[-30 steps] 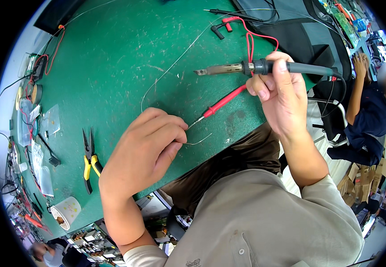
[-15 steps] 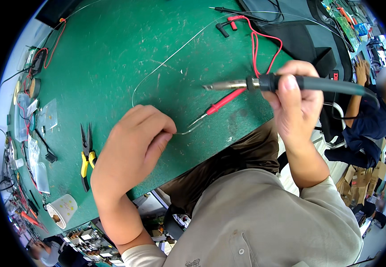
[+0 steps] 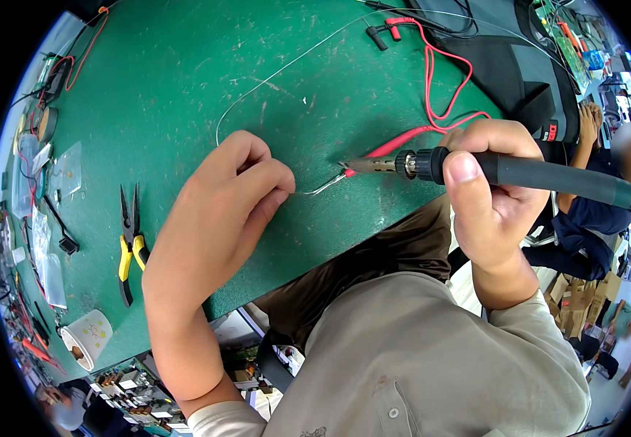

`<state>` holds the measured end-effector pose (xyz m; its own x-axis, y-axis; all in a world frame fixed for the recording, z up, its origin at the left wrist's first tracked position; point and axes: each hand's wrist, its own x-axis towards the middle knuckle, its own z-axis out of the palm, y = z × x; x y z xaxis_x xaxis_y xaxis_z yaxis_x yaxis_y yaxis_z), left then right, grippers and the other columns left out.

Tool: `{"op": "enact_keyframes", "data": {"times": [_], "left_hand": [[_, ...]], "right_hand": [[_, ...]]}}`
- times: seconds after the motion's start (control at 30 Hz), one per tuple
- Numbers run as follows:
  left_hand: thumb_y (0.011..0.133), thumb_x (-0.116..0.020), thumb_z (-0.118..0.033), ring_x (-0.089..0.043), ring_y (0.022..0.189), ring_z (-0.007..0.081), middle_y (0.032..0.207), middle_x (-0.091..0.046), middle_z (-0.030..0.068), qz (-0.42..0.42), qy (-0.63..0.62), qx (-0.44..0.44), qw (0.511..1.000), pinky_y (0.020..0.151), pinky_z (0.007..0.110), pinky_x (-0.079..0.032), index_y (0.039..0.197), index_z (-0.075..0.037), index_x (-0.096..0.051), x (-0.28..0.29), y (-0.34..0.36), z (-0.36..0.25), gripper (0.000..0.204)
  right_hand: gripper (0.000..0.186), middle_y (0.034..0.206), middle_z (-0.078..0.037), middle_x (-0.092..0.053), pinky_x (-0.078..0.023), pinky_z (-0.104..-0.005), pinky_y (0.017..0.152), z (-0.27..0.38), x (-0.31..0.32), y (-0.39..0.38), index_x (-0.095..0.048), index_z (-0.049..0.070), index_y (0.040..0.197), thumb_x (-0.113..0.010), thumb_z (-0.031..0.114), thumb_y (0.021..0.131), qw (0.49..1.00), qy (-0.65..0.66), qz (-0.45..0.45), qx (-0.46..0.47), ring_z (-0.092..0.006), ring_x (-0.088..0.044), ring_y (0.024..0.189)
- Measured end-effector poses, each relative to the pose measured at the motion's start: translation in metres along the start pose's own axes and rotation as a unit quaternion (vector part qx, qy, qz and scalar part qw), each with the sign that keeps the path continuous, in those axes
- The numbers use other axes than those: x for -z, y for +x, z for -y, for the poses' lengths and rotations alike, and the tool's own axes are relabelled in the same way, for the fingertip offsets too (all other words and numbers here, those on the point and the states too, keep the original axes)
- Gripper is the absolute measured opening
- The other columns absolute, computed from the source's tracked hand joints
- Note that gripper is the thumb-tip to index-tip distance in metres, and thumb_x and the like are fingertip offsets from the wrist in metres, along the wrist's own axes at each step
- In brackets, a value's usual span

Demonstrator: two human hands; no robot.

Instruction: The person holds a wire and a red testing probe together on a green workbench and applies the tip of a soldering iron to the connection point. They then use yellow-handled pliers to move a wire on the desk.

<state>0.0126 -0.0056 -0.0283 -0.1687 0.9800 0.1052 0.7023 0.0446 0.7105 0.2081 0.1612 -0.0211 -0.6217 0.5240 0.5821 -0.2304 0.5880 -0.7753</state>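
Broadly, a green table (image 3: 163,95) filled most of the frame, with a dark bag (image 3: 505,44) at upper right. Right of centre, the right hand (image 3: 494,189) had its fingers wrapped around a soldering iron (image 3: 526,172); whether its tip touched the red probe (image 3: 395,142) beside it, I could not tell. Pliers (image 3: 131,233) with 2 yellow-and-black handles lay at centre left. Left of centre, the left hand's (image 3: 221,197) fingers pinched a thin silver wire (image 3: 259,84) near the probe's metal point.
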Motion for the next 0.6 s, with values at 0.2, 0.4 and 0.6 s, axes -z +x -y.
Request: {"op": "enact_keyframes", "data": {"times": [0.2,0.4,0.6], "left_hand": [[0.083,-0.063,0.000,-0.054,0.079,0.0290,0.086,-0.052,0.0107,0.002,0.014,-0.040,0.999,0.068,0.036,-0.044,0.090,-0.002,-0.059,-0.002,0.001,0.007,0.009],[0.084,-0.062,-0.002,-0.052,0.079,0.0295,0.083,-0.051,0.0105,-0.007,0.038,-0.050,0.998,0.068,0.038,-0.043,0.090,-0.003,-0.059,-0.002,0.002,0.008,0.006],[0.083,-0.063,-0.002,-0.052,0.078,0.0292,0.082,-0.051,0.0105,-0.018,0.055,-0.051,0.997,0.067,0.038,-0.043,0.091,-0.003,-0.060,-0.004,0.000,0.009,0.008]], "right_hand": [[0.013,0.070,-0.002,-0.058,-0.032,-0.0205,0.044,0.002,-0.004,-0.001,-0.060,-0.001,0.083,-0.073,0.001,0.082,0.999,-0.028,-0.010,0.027,-0.0035,-0.045,0.051],[0.013,0.072,-0.002,-0.059,-0.033,-0.0203,0.043,0.007,-0.006,0.002,-0.061,-0.002,0.079,-0.074,0.000,0.081,0.999,-0.029,0.016,0.024,-0.0035,-0.046,0.051],[0.013,0.071,-0.003,-0.059,-0.033,-0.0212,0.042,0.012,-0.010,0.002,-0.061,-0.003,0.078,-0.074,-0.001,0.080,0.997,-0.066,0.037,0.010,-0.0044,-0.046,0.050]]}}
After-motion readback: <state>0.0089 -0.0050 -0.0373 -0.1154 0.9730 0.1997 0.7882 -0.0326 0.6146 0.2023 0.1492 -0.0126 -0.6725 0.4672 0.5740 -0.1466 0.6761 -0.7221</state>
